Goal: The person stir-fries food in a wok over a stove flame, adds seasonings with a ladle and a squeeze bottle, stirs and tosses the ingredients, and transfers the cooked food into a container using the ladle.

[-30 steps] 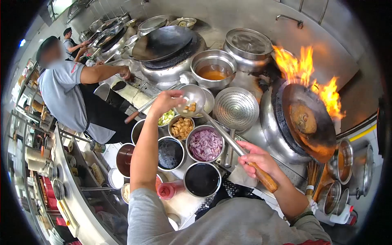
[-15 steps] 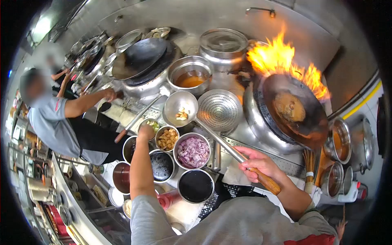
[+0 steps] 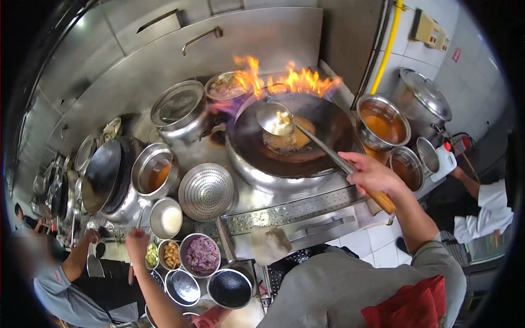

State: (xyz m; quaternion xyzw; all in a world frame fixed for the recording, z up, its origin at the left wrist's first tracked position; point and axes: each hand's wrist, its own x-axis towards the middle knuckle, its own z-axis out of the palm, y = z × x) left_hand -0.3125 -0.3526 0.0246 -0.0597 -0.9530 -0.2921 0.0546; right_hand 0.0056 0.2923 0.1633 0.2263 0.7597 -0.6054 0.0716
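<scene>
A steel backsplash [image 3: 262, 38] curves behind the steel cooking range [image 3: 199, 150] in front of you. Your right hand [image 3: 372, 174] is closed around the ladle [image 3: 325, 147], near where its wooden grip meets the metal shaft. Your left hand [image 3: 138, 244] is above the small containers on your left, its fingers apparently curled; you cannot tell from here whether it holds anything. The ladle's bowl, with pale yellowish pieces [image 3: 283, 121] in it, is over the inside of the wok [image 3: 333, 126], where brown liquid [image 3: 287, 142] lies at the bottom. Just beside your left hand are chopped green pieces [image 3: 152, 255], then golden-brown chunks [image 3: 171, 255] and sliced red onion [image 3: 202, 255], each in its own container. Nearer to you stands a bowl of black liquid [image 3: 230, 288]. A perforated strainer [image 3: 206, 191] lies between the wok and a pot [image 3: 141, 164] of amber liquid. Flames [image 3: 306, 81] rise along the wok's far edge, and a lidded pot [image 3: 178, 106] stands to its left. Farther left, beside a second wok [image 3: 102, 176], a co-worker in a grey sleeve [image 3: 49, 290] reaches toward the range.
</scene>
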